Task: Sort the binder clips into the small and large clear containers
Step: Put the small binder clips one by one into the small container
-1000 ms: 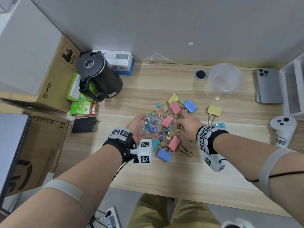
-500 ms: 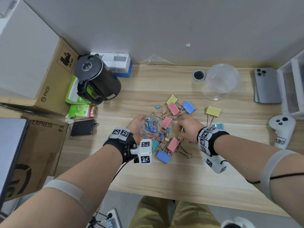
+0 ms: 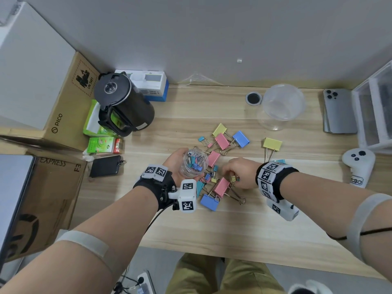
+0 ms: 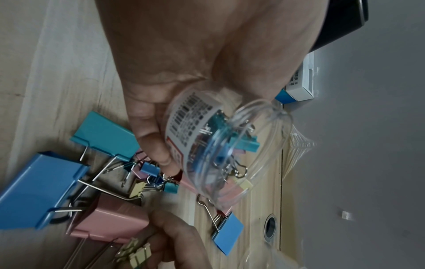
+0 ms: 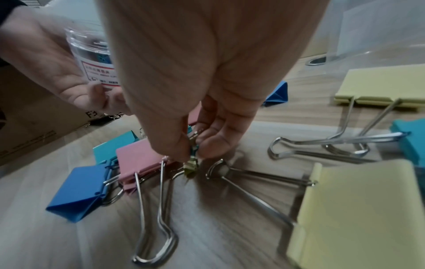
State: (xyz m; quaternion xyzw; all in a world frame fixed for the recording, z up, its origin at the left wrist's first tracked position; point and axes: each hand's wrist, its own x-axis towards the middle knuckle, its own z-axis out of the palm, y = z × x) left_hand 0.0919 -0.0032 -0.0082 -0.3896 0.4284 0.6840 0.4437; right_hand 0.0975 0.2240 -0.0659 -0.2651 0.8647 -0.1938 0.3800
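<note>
Binder clips (image 3: 220, 166) scattered mid-desk in two sizes, big pastel ones and tiny ones tangled among them. Right hand (image 3: 241, 172) pinching a couple of small clips (image 5: 192, 160) between thumb and fingertips, just above the pile beside a big pink clip (image 5: 142, 160). Left hand (image 3: 178, 164) wrapped around the small clear container (image 3: 193, 164), tilted mouth-up toward the pile, already part full of little clips. Large clear container (image 3: 283, 102) sitting empty-looking at the back right, well apart from the pile.

Handling-wise, probably: light, stiff, hard metal, nothing fragile. Wire handles love to hook each other, so expect extra clips dragged along when lifting. Best grabbed by the painted body for the small ones, fingertip pinch only. Big ones easier by the looped handles or across the flat back. Smooth paint, a bit slippery. Narrow jar mouth, so drop in from just above.
</note>
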